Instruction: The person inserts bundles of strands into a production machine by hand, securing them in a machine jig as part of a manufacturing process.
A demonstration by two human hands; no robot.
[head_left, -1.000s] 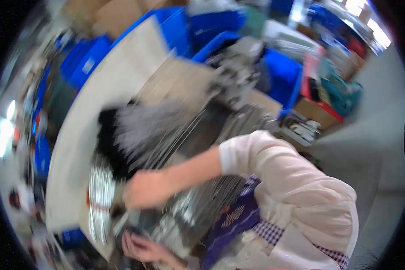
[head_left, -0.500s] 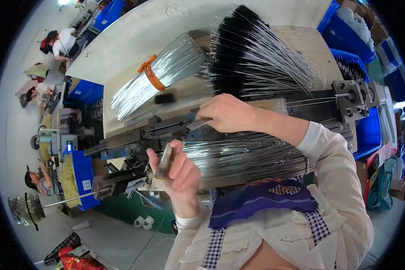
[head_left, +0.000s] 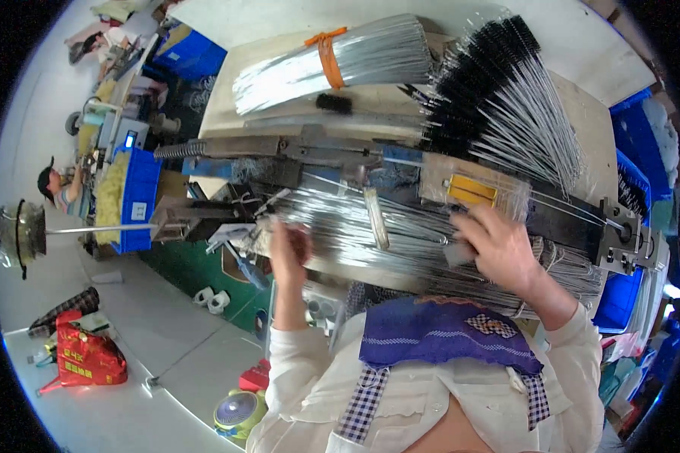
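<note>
Clearly the work sits at the feeding stage: both hands are down on the layer of bare steel wires (head_left: 400, 234) spread across the counter (head_left: 582, 113), in front of the long metal machine (head_left: 302, 147). The left hand (head_left: 289, 253) is curled at the wires' near end, though whether it pinches one I cannot tell. The right hand (head_left: 499, 249) lies flat, fingers spread, pressing on the layer, well apart from the left. Finished black bristle brushes (head_left: 499, 83) fan out behind, beside a wire bundle tied with an orange band (head_left: 332, 60). Next, judging by this, comes singling out one wire cleanly.
</note>
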